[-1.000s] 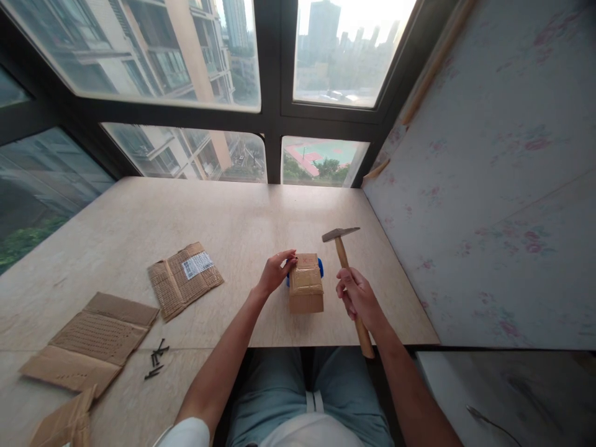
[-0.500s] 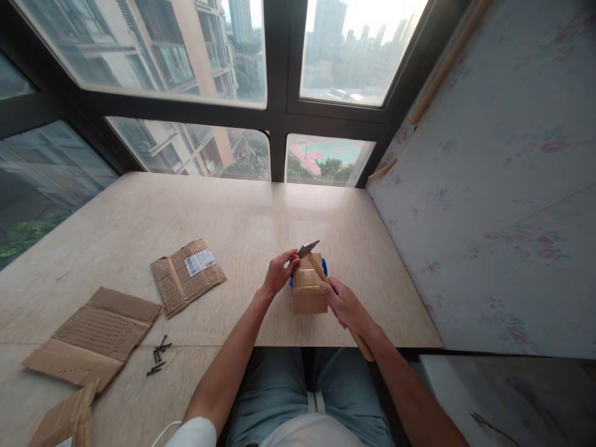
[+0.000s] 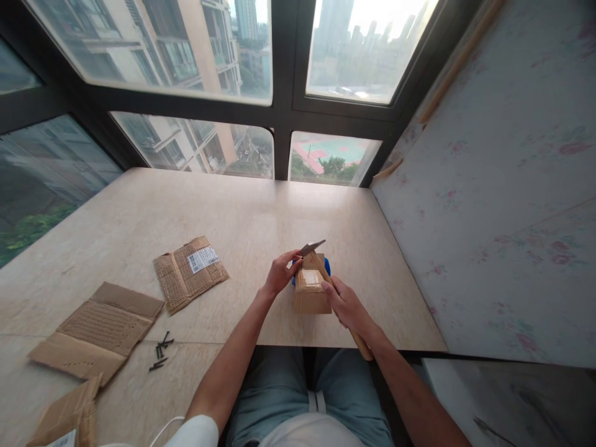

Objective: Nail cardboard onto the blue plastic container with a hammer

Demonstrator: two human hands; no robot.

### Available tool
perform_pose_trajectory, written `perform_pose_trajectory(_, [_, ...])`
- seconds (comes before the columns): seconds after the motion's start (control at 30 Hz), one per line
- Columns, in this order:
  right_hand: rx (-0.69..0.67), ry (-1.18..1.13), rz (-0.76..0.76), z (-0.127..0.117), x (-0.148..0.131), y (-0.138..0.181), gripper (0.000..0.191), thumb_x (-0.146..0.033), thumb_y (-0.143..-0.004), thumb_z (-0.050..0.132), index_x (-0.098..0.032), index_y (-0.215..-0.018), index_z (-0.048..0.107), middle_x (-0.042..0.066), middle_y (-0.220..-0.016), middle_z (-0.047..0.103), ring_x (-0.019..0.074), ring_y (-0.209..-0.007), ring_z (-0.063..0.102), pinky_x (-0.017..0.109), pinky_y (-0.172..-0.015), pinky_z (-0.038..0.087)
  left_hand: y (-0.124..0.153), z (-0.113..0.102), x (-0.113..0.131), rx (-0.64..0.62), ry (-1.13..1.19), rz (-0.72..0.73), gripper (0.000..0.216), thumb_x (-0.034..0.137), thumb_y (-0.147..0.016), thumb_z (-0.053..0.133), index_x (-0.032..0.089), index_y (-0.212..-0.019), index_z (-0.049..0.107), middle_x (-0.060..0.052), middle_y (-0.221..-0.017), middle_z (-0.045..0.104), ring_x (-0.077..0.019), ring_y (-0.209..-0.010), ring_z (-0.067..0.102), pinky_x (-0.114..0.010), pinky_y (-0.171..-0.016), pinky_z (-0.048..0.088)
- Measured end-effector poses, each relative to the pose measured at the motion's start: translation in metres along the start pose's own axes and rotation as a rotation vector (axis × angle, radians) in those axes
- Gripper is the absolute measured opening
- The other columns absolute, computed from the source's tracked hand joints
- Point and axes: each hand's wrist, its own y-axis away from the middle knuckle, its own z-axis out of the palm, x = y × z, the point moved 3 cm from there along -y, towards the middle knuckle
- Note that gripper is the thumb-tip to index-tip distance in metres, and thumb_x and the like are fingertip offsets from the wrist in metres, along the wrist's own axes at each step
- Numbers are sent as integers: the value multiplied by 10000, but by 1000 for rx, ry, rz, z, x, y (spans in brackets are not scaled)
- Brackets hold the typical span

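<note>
My right hand (image 3: pixel 348 303) is wrapped round the wooden handle of a hammer (image 3: pixel 321 268). The hammer's narrow metal head lies just over the far left part of a small taped cardboard box (image 3: pixel 313 302). My left hand (image 3: pixel 281 272) is at the box's left far corner, thumb and fingertips pinched on a small dark nail (image 3: pixel 302 257) directly under the hammer head. Most of the nail is hidden by fingers and hammer. Something blue (image 3: pixel 327 266) shows on both sides of the box. Several loose dark nails (image 3: pixel 161 351) lie on the tabletop to the left.
Flattened pieces of cardboard, one with a white label (image 3: pixel 190 273), another larger (image 3: pixel 100 332) and a third (image 3: pixel 67 417), lie on the left of the pale tabletop (image 3: pixel 242 211). Windows stand behind it, and a flowered wall (image 3: pixel 488 205) rises on the right.
The view has shifted slightly. The hammer head stays close over my left fingertips, and both hands keep their grips. A bright reflection now shows on the box's tape.
</note>
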Motion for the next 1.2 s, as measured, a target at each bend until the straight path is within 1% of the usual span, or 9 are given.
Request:
perform_pose_trajectory(0.23, [-4, 131, -19, -2, 2, -3, 287, -452, -883, 526, -222, -713, 504, -38, -529, 486, 110, -425, 421, 198, -387, 232, 1, 1, -2, -12, 13, 13, 265, 267, -889, 610, 194, -1142, 640, -77, -1045, 742, -190, -913, 719, -351, -880, 570])
perform_pose_trajectory(0.4, [25, 68, -49, -5, 3, -1, 280, -481, -891, 506, -225, -779, 522, -42, -573, 502, 105, -421, 413, 201, -381, 230, 1, 1, -3, 5, 34, 3, 281, 284, -883, 621, 204, -1153, 623, -68, -1026, 749, -193, -931, 720, -367, -909, 564])
perform_pose_trajectory(0.5, [-8, 93, -22, -4, 3, -1, 283, -473, -877, 532, -223, -745, 516, -42, -562, 502, 95, -406, 397, 197, -368, 213, 2, 1, -2, 5, 43, -10, 272, 291, -889, 614, 211, -1149, 618, -64, -1035, 749, -191, -915, 726, -361, -883, 576])
perform_pose_trajectory(0.6, [-21, 123, -12, -3, 3, 1, 299, -479, -891, 505, -223, -737, 496, -56, -516, 467, 90, -382, 380, 191, -355, 213, 3, 1, -2, 11, 62, -33, 260, 307, -886, 618, 212, -1129, 617, -60, -1046, 747, -187, -906, 728, -345, -853, 585])
perform_pose_trajectory(0.77, [64, 117, -24, -6, 3, 3, 357, -546, -913, 431, -224, -761, 450, -74, -503, 422, 85, -344, 371, 190, -318, 239, 5, 2, -2, 27, 72, -62, 223, 345, -889, 614, 223, -1072, 644, -41, -1002, 753, -189, -902, 728, -326, -826, 588])
perform_pose_trajectory(0.87, [163, 152, -41, -13, 6, 1, 372, -576, -876, 489, -219, -778, 460, -55, -571, 492, 82, -361, 409, 189, -313, 282, 7, 2, -4, 41, 49, -39, 219, 359, -898, 600, 222, -1057, 661, -45, -1001, 755, -185, -892, 726, -323, -823, 586])
perform_pose_trajectory(0.97, [240, 178, 19, -21, 14, -2, 399, -603, -813, 569, -222, -797, 452, -25, -663, 581, 81, -357, 433, 193, -277, 303, 9, 2, -6, 78, 32, -3, 218, 358, -900, 598, 214, -1046, 671, -58, -1016, 755, -184, -894, 723, -326, -822, 588])
perform_pose_trajectory(1.07, [214, 105, 109, -21, 26, -3, 404, -593, -781, 604, -232, -806, 425, -27, -685, 614, 68, -304, 392, 199, -222, 287, 10, 3, -7, 111, 22, 22, 219, 355, -902, 597, 207, -1041, 677, -66, -1016, 755, -185, -889, 724, -333, -823, 593])
perform_pose_trajectory(1.2, [163, -107, 143, -8, 41, -2, 365, -501, -753, 653, -240, -813, 406, -117, -509, 450, 57, -267, 309, 186, -204, 284, 10, 3, -7, 120, 18, 33, 225, 357, -904, 593, 204, -1042, 681, -71, -1031, 753, -187, -896, 724, -338, -826, 599])
